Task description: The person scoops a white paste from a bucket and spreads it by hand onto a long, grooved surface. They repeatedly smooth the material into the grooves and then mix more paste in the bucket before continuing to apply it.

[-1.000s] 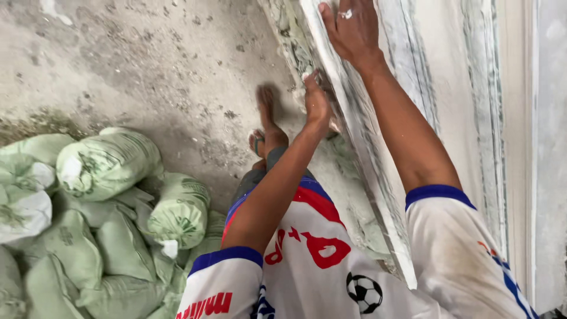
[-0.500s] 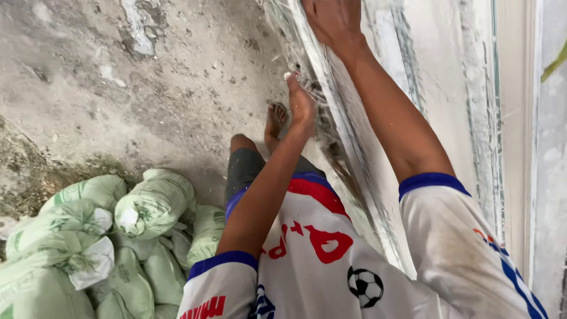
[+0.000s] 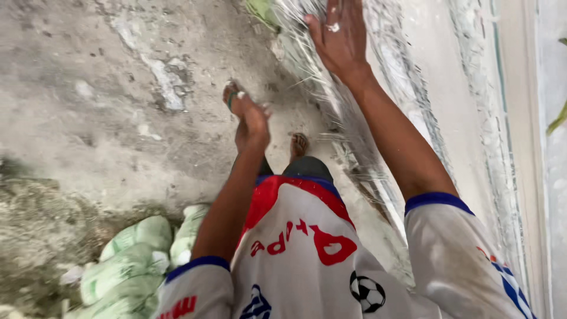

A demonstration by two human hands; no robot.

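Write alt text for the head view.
A person's right hand presses flat on a clear plastic sheet against a wall, while the left hand hangs free over a concrete floor near green sacks.

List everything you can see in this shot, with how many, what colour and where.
sacks: several, pale green and stuffed, piled at lower left on the ground
concrete floor: one, grey with white patches, left and centre
clear plastic sheet: one, crinkled and see-through, running along the wall's base, centre right
wall: one, whitish with streaks, right side
jersey: one, white with red and blue trim, bottom centre
feet: one clearly visible, bare, centre; another partly hidden behind the left hand
left hand: raised over the floor, fingers curled, holding nothing clear
right hand: flat against the plastic sheet, top centre
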